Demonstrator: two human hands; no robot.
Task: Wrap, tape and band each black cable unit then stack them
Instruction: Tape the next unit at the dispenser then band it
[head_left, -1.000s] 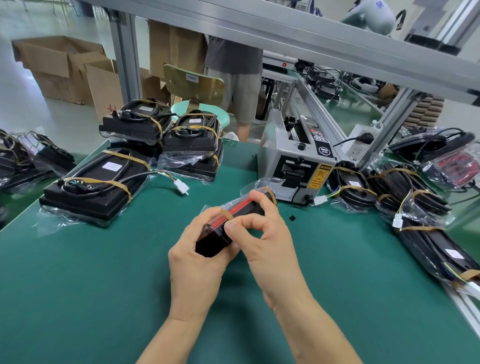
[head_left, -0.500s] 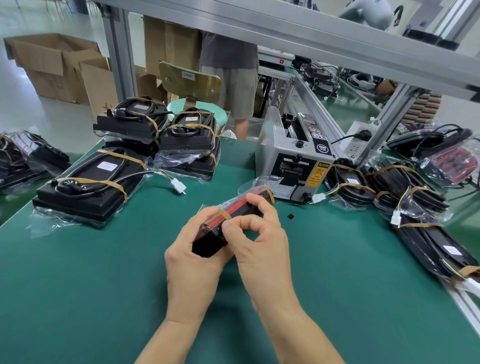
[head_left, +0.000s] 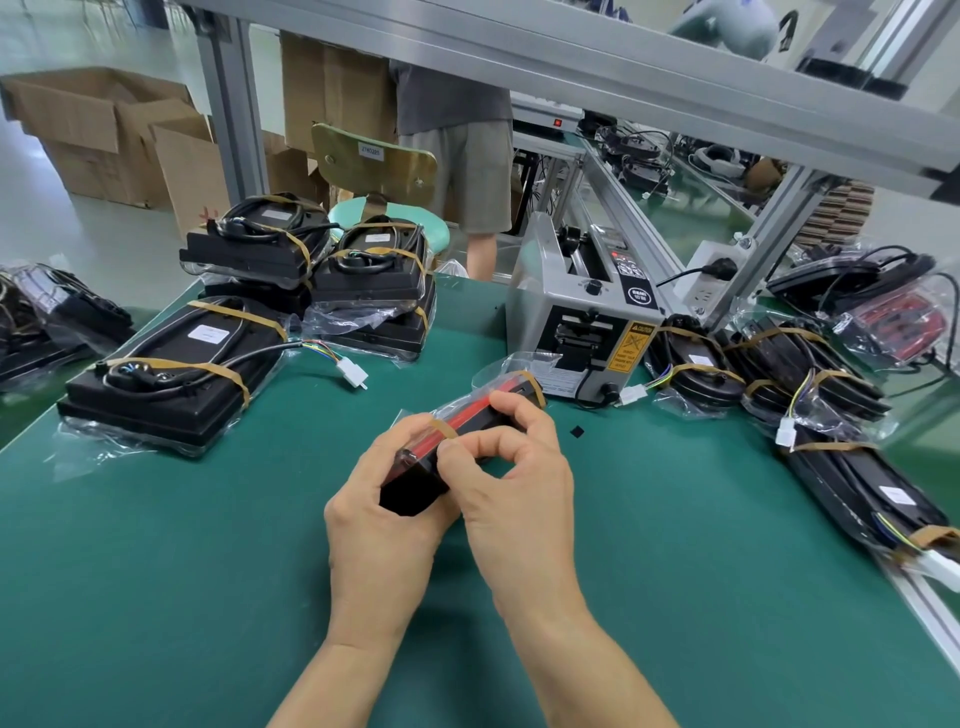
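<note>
Little has shifted since the earlier frames: both hands keep their hold on the black unit with a red face in a clear plastic bag (head_left: 470, 415), held tilted just above the green bench (head_left: 156, 571) at its middle. The left hand (head_left: 384, 519) has its fingers curled round the unit's near end from below, while the right hand (head_left: 514, 499) pinches it between thumb and forefinger beside a tan rubber band (head_left: 441, 428) that circles the bag. A second tan band crosses the far end.

Behind the hands stands a grey tape dispenser machine (head_left: 582, 322). To the left lies a flat bagged black unit bound with tan bands (head_left: 171, 374), its cable ending in a white connector (head_left: 353, 375); behind it is a stack of similar bagged units (head_left: 317, 275). On the right, more bagged, banded black units (head_left: 810, 384) lie in a row. Open cardboard boxes (head_left: 104, 135) sit on the floor beyond; what they hold cannot be seen.
</note>
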